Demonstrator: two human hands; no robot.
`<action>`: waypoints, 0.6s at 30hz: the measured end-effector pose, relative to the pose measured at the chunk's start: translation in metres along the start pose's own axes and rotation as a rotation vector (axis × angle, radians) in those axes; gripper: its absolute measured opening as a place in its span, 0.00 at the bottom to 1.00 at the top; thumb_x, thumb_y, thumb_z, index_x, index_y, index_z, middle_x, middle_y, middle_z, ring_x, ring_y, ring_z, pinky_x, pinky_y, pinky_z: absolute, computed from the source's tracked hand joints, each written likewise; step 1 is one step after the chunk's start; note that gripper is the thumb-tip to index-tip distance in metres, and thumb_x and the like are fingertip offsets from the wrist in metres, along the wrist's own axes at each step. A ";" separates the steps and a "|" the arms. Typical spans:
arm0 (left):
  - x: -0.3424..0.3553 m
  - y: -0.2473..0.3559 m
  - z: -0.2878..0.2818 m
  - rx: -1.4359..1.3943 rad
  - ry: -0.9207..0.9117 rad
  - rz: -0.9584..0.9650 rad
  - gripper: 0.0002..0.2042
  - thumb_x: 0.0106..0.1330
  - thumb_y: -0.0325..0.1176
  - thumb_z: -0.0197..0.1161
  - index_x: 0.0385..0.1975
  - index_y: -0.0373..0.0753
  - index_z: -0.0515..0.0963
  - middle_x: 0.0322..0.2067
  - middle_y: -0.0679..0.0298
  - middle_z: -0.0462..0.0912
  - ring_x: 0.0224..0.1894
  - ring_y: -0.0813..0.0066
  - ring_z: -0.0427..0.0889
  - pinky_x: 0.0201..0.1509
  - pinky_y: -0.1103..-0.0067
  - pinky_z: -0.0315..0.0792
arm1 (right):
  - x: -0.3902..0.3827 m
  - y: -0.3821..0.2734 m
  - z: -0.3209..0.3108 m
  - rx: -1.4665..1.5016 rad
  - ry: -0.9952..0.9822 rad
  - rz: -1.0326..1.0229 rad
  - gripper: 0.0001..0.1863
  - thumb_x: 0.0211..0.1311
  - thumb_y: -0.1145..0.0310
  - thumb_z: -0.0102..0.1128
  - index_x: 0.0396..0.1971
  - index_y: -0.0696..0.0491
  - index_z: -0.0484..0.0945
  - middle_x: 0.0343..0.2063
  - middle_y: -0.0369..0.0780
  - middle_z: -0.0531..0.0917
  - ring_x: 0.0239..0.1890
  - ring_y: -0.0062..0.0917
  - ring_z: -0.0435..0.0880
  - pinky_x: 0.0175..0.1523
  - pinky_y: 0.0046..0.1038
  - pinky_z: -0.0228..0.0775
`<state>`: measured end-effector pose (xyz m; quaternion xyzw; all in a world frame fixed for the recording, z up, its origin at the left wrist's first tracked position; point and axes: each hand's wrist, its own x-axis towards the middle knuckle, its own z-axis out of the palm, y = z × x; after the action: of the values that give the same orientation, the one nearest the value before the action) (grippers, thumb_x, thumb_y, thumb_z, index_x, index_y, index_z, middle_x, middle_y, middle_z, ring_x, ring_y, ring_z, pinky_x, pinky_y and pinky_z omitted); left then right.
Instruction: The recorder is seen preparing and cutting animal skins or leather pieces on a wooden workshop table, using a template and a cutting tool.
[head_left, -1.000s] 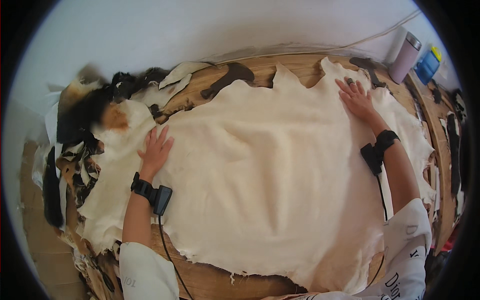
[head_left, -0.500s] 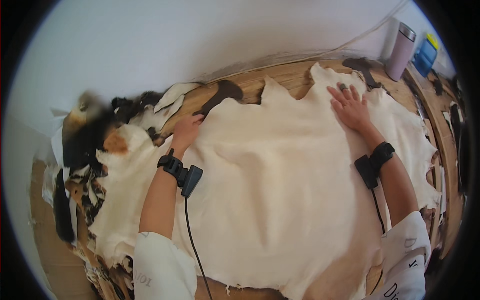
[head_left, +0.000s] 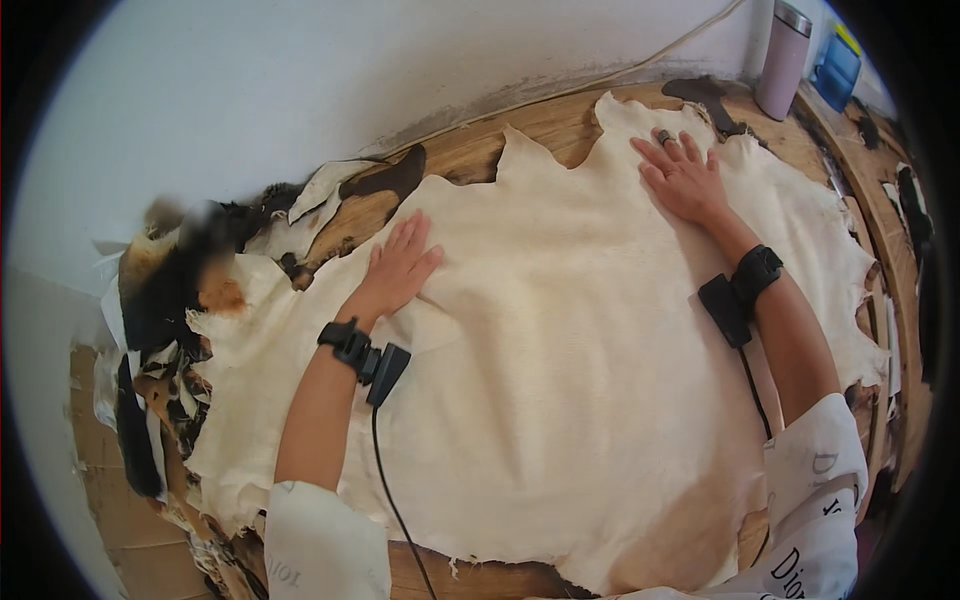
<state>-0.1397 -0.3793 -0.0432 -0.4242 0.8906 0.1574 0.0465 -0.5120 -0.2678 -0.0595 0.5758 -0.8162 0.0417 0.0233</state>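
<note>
A large cream animal hide [head_left: 570,380] with a ragged outline lies spread over a wooden table, its surface softly rippled. My left hand [head_left: 402,262] rests flat on its upper left part, fingers stretched out and holding nothing. Small folds show in the hide beside that palm. On the upper right of the hide my right hand [head_left: 685,178] lies with its fingers spread, a ring on one of them. Dark brown lobes of hide stick out past the far edge, one [head_left: 390,175] beyond my left hand and another [head_left: 703,98] beyond my right.
Black, white and brown furry hide scraps [head_left: 170,300] pile up at the left. A pink tumbler [head_left: 783,62] and a blue bottle with a yellow top [head_left: 837,70] stand at the back right. Along the white wall [head_left: 300,90] runs a pale cable [head_left: 640,68]. Cables hang from both wrist devices.
My left hand has gone from closed at the hide's far left edge to lying flat on its surface. My right hand stays spread on the hide. The view has shifted slightly.
</note>
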 end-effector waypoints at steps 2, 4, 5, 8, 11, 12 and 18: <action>0.003 0.004 -0.002 0.103 0.067 -0.086 0.31 0.62 0.55 0.36 0.61 0.41 0.48 0.63 0.60 0.46 0.65 0.63 0.41 0.62 0.56 0.39 | -0.002 -0.002 -0.003 0.025 0.003 -0.007 0.24 0.59 0.50 0.32 0.58 0.32 0.55 0.60 0.35 0.56 0.64 0.36 0.47 0.62 0.50 0.36; -0.001 0.011 -0.010 0.136 0.067 -0.122 0.32 0.62 0.55 0.36 0.61 0.41 0.47 0.63 0.61 0.44 0.65 0.63 0.42 0.62 0.56 0.38 | -0.004 -0.002 -0.008 0.053 0.011 -0.015 0.24 0.59 0.50 0.32 0.58 0.31 0.55 0.60 0.35 0.56 0.64 0.36 0.47 0.62 0.50 0.36; -0.003 0.010 -0.007 0.139 0.071 -0.133 0.32 0.62 0.55 0.36 0.61 0.41 0.47 0.63 0.61 0.44 0.65 0.63 0.42 0.62 0.56 0.38 | -0.002 -0.003 -0.004 0.061 0.004 -0.006 0.24 0.59 0.50 0.31 0.58 0.31 0.55 0.60 0.35 0.56 0.64 0.36 0.47 0.62 0.50 0.35; -0.027 0.011 -0.004 0.197 0.093 -0.319 0.31 0.62 0.55 0.37 0.61 0.41 0.48 0.63 0.61 0.43 0.65 0.62 0.41 0.61 0.53 0.37 | 0.003 -0.008 0.002 0.050 -0.014 -0.003 0.24 0.60 0.50 0.31 0.58 0.32 0.54 0.60 0.35 0.56 0.64 0.36 0.47 0.62 0.50 0.35; -0.097 0.029 0.005 0.080 0.083 -0.215 0.31 0.62 0.54 0.38 0.60 0.41 0.49 0.63 0.60 0.43 0.65 0.59 0.41 0.60 0.50 0.37 | -0.001 0.002 0.001 -0.007 -0.042 0.013 0.25 0.60 0.50 0.31 0.59 0.32 0.53 0.61 0.34 0.54 0.64 0.35 0.47 0.62 0.49 0.35; -0.126 0.030 0.005 0.073 0.062 -0.216 0.30 0.62 0.53 0.39 0.60 0.41 0.49 0.63 0.60 0.44 0.65 0.58 0.41 0.59 0.49 0.37 | -0.001 0.003 -0.003 -0.029 -0.040 0.019 0.25 0.60 0.50 0.32 0.59 0.32 0.52 0.61 0.33 0.53 0.64 0.34 0.47 0.62 0.48 0.36; -0.264 -0.022 0.034 0.113 0.068 -0.304 0.30 0.62 0.50 0.42 0.60 0.39 0.49 0.62 0.54 0.46 0.64 0.55 0.42 0.60 0.53 0.40 | -0.014 0.012 -0.005 0.090 0.046 -0.048 0.25 0.59 0.52 0.36 0.58 0.41 0.56 0.58 0.40 0.60 0.63 0.39 0.49 0.61 0.49 0.40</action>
<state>0.0439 -0.1859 -0.0233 -0.5558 0.8247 0.0838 0.0632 -0.5182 -0.2499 -0.0563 0.5945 -0.7987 0.0908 0.0172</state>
